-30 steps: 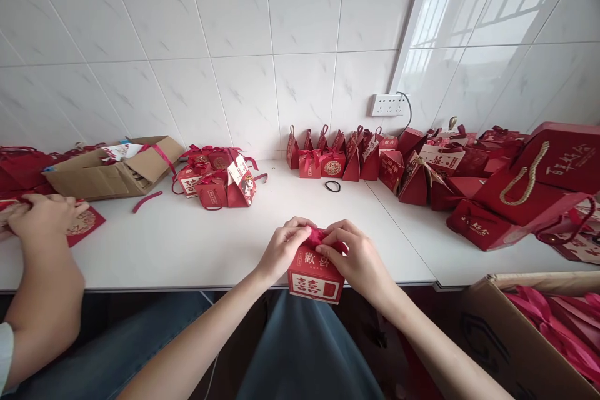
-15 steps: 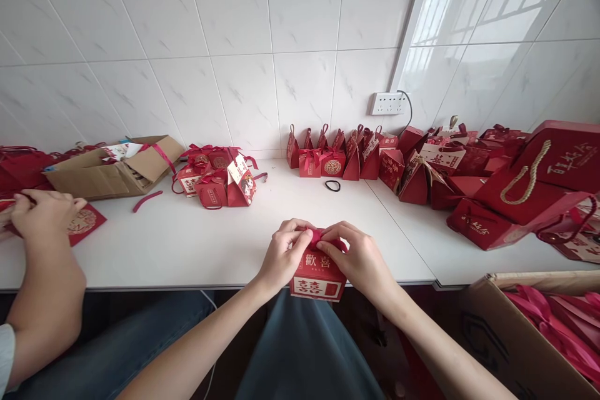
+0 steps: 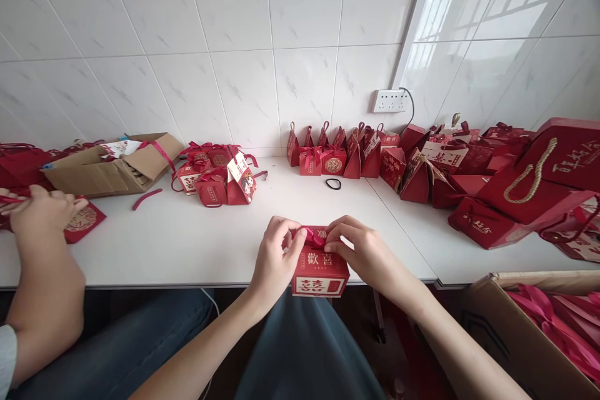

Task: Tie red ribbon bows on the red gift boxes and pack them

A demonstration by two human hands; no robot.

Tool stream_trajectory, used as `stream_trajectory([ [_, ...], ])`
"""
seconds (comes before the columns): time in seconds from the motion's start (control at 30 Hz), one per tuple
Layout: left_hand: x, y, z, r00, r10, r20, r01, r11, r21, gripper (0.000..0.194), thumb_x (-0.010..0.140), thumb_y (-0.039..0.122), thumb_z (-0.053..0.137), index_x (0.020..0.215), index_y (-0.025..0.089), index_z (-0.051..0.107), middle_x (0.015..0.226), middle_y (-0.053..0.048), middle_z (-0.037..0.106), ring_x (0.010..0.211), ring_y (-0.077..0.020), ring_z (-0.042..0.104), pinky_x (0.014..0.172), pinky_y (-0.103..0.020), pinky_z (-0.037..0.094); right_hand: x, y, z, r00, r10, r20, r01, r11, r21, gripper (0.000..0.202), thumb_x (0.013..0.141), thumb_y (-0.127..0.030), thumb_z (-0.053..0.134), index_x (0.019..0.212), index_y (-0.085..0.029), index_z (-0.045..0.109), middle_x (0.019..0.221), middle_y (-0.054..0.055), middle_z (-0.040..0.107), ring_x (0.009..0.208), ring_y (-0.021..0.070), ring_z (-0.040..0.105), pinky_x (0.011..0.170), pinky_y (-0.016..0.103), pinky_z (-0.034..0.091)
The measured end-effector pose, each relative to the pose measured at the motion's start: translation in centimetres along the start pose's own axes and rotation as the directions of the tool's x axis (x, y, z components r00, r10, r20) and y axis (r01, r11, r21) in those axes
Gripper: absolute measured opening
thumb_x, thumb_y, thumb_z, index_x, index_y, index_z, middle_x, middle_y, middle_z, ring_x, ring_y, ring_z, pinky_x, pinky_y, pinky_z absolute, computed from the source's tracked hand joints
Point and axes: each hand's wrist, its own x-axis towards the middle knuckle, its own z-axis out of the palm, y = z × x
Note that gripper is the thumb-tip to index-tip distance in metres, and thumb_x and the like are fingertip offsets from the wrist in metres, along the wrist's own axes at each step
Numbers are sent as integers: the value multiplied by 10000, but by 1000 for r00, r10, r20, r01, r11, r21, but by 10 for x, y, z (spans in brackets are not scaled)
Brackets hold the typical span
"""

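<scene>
A small red gift box point(image 3: 320, 270) with gold characters and a cream label stands at the table's front edge, close to my lap. On its top is a red ribbon bow point(image 3: 315, 237). My left hand point(image 3: 277, 255) pinches the bow's left side between thumb and fingertips. From the right, my right hand point(image 3: 360, 249) pinches the ribbon at the bow's right side, its fingers curled over the box top. Fingers partly cover the ribbon ends.
Several red boxes point(image 3: 334, 162) line the wall, with a larger pile at right. A black hair tie point(image 3: 333, 184) lies before them. More ribboned boxes point(image 3: 226, 186) and an open carton point(image 3: 100, 175) are at left, beside another person's hand point(image 3: 40, 215). A carton point(image 3: 492, 312) stands lower right.
My hands have moved slightly apart, showing more of the bow and the box top. The other person's hand has shifted slightly.
</scene>
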Motion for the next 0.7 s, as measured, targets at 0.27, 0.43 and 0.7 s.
stream_trajectory([
  [0.27, -15, -8, -1, 990, -143, -14, 143, 990, 2, 210, 894, 384, 445, 783, 218, 510, 779, -14, 610, 749, -161, 575, 648, -254, 441, -2, 2, -17, 992, -72, 102, 77, 996, -43, 146, 872, -138, 476, 779, -206, 564, 948, 48, 587, 769, 146, 593, 711, 289, 504],
  [0.43, -23, -9, 1, 967, -255, 0, 252, 957, -144, 218, 897, 402, 437, 802, 218, 507, 814, -26, 629, 790, -174, 608, 652, -258, 469, -6, 3, -16, 987, -103, 121, 109, 993, -43, 141, 871, -133, 480, 788, -205, 568, 968, 60, 582, 801, 157, 601, 736, 311, 514],
  [0.7, -20, -3, 2, 963, -267, 44, 270, 947, -175, 175, 853, 359, 483, 771, 206, 510, 836, -34, 614, 848, -189, 597, 693, -274, 478, -6, 2, -1, 999, -8, 40, 9, 1000, -16, 57, 866, -226, 554, 832, -208, 596, 1029, 65, 588, 882, 188, 623, 790, 338, 516],
])
